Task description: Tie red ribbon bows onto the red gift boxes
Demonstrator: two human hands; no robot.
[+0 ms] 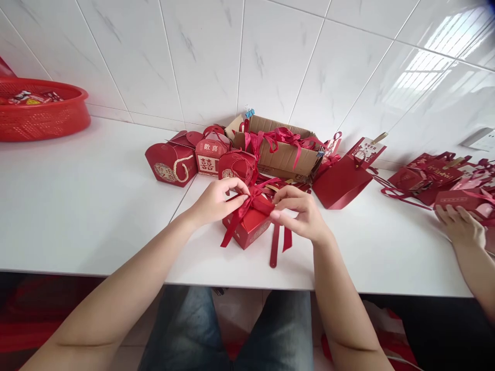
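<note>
In front of me on the white table sits a red gift box [247, 232] with gold print on its sides. A red ribbon [253, 198] is tied in a bow on its top, one tail hanging down the left front. My left hand [220, 201] pinches the bow's left part between thumb and fingertips. On the other side my right hand [299, 211] pinches the bow's right loop, fingers curled. A flat dark-red strap [274, 247] and a ribbon end [287, 239] lie on the table just below my right hand.
Behind the box stands a cardboard box [286, 159] full of red ribbons. Small red gift boxes [172, 162] group to its left; a red gift bag [342, 180] leans right. A red basket [42, 116] holds packets. Another person's hand [462, 226] touches boxes at far right.
</note>
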